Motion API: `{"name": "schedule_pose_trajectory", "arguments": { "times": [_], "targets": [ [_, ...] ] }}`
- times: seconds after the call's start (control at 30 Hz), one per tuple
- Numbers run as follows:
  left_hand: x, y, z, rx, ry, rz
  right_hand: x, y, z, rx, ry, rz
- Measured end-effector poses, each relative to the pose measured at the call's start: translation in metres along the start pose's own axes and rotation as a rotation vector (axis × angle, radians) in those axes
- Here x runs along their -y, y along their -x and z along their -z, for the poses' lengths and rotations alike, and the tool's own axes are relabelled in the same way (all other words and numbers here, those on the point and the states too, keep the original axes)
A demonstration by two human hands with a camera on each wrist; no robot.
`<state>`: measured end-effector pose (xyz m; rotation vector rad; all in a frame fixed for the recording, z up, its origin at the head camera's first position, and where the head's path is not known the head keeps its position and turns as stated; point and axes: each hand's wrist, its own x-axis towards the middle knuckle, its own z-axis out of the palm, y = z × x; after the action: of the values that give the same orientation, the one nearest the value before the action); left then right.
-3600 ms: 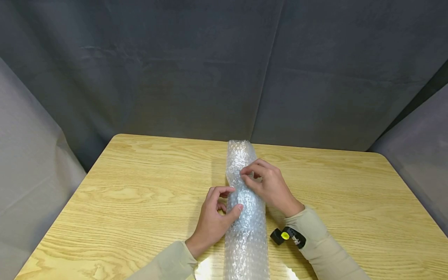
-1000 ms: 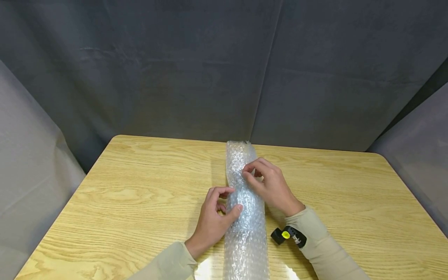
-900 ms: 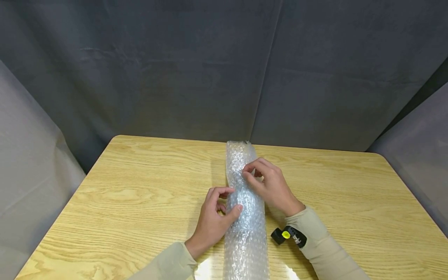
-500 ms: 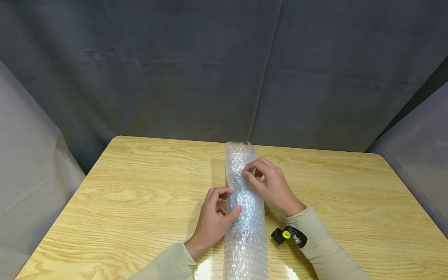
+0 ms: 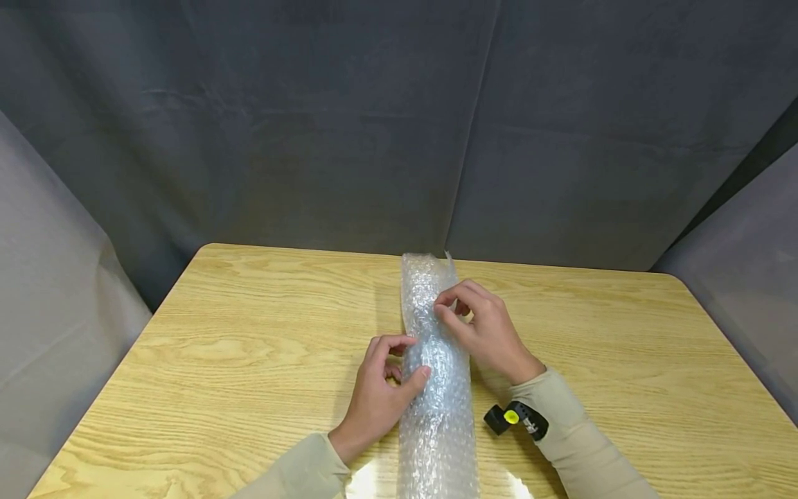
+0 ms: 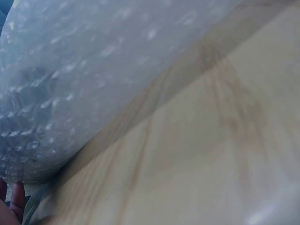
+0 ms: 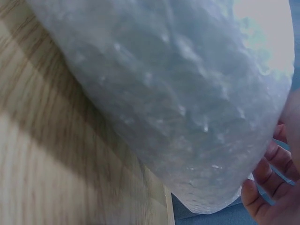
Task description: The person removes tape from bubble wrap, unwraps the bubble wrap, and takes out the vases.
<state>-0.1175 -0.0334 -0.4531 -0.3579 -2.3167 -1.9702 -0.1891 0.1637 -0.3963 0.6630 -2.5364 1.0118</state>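
A long roll of bubble wrap (image 5: 439,430) lies front to back on the table, with a bluish tint showing through its middle. My left hand (image 5: 375,402) holds its left side, the thumb and index finger resting apart on top. Further along, my right hand (image 5: 489,333) pinches the wrap at the upper right with thumb and index fingertips together. In the left wrist view, a few fingers (image 6: 18,199) show beside the bubble wrap (image 6: 93,56). The right wrist view has curled fingers (image 7: 272,180) at the edge of the bubble wrap (image 7: 178,108).
The wooden table (image 5: 249,346) reaches back to a dark grey curtain (image 5: 349,138). Paler cloth panels (image 5: 50,312) hang at both sides. A black strap device (image 5: 514,419) with a yellow spot sits on the right wrist.
My right hand has shifted slightly right along the wrap. At the roll's far end, the right corner now stands up as a thin edge. The left hand stays nearly still.
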Motion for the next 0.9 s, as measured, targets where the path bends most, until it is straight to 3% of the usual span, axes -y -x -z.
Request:
{"name": "schedule_pose_trajectory", "arguments": {
  "times": [0.9],
  "targets": [
    [0.0009, -0.0002, -0.0008, -0.006, 0.002, -0.002, -0.0077, -0.0013, 0.0056, -0.06, -0.01, -0.023]
  ]
}}
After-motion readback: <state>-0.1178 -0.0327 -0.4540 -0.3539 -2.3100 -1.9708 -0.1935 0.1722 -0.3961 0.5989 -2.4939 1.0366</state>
